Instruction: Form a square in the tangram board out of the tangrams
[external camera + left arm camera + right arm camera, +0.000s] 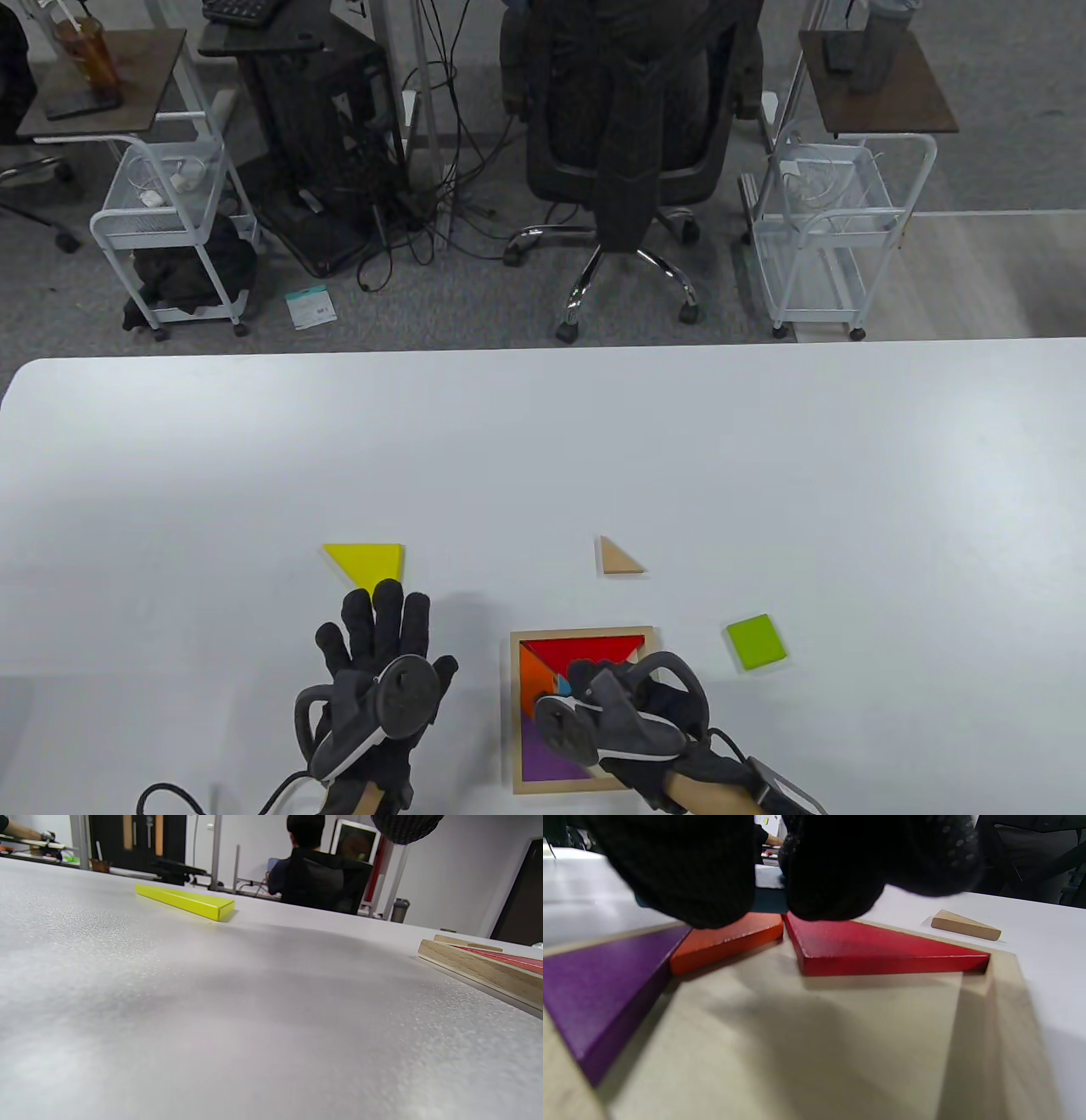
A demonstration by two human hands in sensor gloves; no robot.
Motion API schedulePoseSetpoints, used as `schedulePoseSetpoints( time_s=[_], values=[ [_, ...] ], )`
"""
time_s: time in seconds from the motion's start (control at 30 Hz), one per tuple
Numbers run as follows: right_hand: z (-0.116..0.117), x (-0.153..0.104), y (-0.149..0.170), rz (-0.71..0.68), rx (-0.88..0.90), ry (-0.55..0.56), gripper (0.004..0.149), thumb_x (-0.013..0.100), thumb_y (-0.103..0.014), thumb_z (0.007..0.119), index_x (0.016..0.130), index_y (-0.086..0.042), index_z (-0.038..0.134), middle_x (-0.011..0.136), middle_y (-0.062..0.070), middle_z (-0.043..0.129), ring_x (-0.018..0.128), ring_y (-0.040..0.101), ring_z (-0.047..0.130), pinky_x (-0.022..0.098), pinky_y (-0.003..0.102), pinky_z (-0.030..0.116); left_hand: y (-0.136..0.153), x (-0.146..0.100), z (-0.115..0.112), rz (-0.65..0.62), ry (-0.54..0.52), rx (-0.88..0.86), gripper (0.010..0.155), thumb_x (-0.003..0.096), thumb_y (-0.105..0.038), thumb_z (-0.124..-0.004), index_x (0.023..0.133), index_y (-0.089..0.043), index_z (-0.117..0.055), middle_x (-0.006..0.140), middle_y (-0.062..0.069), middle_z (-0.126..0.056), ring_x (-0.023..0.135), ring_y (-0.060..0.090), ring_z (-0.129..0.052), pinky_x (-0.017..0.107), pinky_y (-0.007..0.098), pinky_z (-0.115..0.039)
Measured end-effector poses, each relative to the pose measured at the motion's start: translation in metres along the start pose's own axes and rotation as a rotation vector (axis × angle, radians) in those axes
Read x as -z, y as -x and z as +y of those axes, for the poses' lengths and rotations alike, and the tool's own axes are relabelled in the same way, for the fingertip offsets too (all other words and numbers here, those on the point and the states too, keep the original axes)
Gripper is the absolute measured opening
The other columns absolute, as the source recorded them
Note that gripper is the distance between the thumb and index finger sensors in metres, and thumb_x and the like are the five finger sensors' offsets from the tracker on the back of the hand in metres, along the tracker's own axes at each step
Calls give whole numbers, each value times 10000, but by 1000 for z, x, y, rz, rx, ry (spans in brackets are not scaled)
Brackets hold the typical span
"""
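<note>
- Your left hand (377,671) lies flat on the bench (543,458), fingers straight and spread, holding nothing; its fingertips sit just short of the yellow triangle (366,562).
- In the left wrist view the yellow triangle (186,902) lies flat on the bench (212,1018), apart from the board (479,971) at the right edge.
- Your right hand (632,709) hovers over the board (585,709), fingers curled down into its middle. You cannot tell from these views whether they pinch a piece; a bit of blue piece (563,684) shows at the fingertips.
- In the right wrist view your fingers (835,870) press down where the orange piece (725,940) and the red triangle (882,950) meet, with something dark blue just behind them.
- The red triangle (581,651) sits along the board's far edge, the orange piece (536,675) at its left side, the purple triangle (547,755) at the near left.
- The board's floor (806,1043) is bare on the near right side.
- The tan triangle (619,557) lies on the bench beyond the board; it shows too in the right wrist view (965,926).
- The green square (755,641) lies just right of the board, not touching it.
</note>
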State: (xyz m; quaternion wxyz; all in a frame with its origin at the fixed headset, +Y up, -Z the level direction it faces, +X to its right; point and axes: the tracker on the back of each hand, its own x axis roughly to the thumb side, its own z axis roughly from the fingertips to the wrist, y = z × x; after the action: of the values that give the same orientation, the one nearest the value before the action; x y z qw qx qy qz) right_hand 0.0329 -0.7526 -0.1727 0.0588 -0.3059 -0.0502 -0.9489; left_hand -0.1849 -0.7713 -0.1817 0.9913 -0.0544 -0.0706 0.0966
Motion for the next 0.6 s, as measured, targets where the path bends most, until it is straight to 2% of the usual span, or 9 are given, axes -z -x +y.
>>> schedulePoseSetpoints(
  time_s=[0.27, 0.6],
  values=[
    [11, 5, -10, 14, -92, -30, 513, 324, -369, 881, 805, -467, 731, 844, 142, 784, 513, 197, 938, 319, 302, 877, 0, 1, 0, -7, 3, 3, 741, 599, -511, -560, 1148, -140, -228, 1169, 239, -65, 1021, 578, -88, 652, 754, -132],
    [10, 6, -12, 27, -123, -27, 524, 335, -362, 873, 816, -480, 700, 869, 128, 763, 542, 199, 925, 341, 307, 864, -1, 1, -1, -8, 8, 8, 740, 599, -511, -559, 1148, -142, -228, 1169, 236, -64, 1023, 575, -90, 653, 754, -134]
  ],
)
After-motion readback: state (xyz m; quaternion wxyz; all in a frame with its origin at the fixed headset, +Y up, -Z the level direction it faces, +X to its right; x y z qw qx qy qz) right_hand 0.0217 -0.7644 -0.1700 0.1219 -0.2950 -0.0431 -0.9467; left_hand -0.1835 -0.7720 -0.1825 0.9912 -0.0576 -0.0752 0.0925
